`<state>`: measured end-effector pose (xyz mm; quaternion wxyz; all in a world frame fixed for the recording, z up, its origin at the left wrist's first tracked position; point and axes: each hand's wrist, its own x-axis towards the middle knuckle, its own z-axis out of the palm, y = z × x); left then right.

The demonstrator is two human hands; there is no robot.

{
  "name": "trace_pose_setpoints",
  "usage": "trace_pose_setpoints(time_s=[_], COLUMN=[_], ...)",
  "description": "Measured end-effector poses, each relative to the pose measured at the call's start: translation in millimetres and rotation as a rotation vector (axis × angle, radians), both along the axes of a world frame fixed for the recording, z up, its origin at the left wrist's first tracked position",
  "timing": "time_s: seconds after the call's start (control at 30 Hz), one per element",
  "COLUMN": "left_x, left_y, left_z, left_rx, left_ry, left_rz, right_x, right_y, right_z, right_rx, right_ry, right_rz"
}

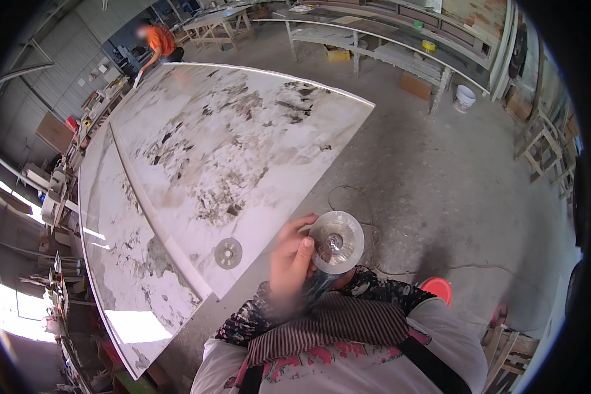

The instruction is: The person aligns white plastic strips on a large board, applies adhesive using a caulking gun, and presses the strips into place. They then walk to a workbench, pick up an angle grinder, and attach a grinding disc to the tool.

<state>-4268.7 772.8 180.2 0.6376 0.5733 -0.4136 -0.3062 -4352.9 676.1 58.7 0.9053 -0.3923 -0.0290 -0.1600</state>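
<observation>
My left hand (290, 259) is closed on the left rim of a round, pale disc (353, 244), thumb in front and fingers behind. The disc has a shiny metal hub at its middle and faces up at me. My right hand (343, 280) is mostly hidden below and behind the disc, so its fingers do not show. Something bluish-grey lies under the disc between my sleeves, too covered to name. To the left, a second flat disc (236, 255) with a centre hole lies on the near corner of a large white-and-brown stone-patterned slab (262, 164).
A raised strip (152, 220) divides the slab lengthwise. A cable (440, 267) runs over the concrete floor near a red stool (437, 287). Worktables (368, 49) and a white bucket (465, 98) stand beyond. A person in orange (161, 41) bends at the slab's far end.
</observation>
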Motion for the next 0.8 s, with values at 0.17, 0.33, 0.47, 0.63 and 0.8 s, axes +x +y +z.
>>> trace_pose_setpoints(time_s=[0.17,0.33,0.47,0.63,0.8], left_x=[-6,-5,-4,-7,-5], left_y=[-8,-10,-8,-11,-12], left_z=[-2,-8,-12,-11,-11], left_rx=[-0.211,-0.266,-0.164,-0.196,-0.164], left_ry=[-0.177,-0.045,-0.374,-0.231,-0.334], left_rz=[0.074,-0.039,-0.091,-0.058,-0.139], right_x=[4,2,0,-3,-2], right_y=[3,13,14,15,15], right_z=[-15,-10,-9,-12,-13], right_rx=[0.353,0.496,0.555,0.600,0.639], right_ry=[-0.215,-0.247,-0.253,-0.260,-0.274], right_rz=[0.120,0.110,0.103,0.093,0.084])
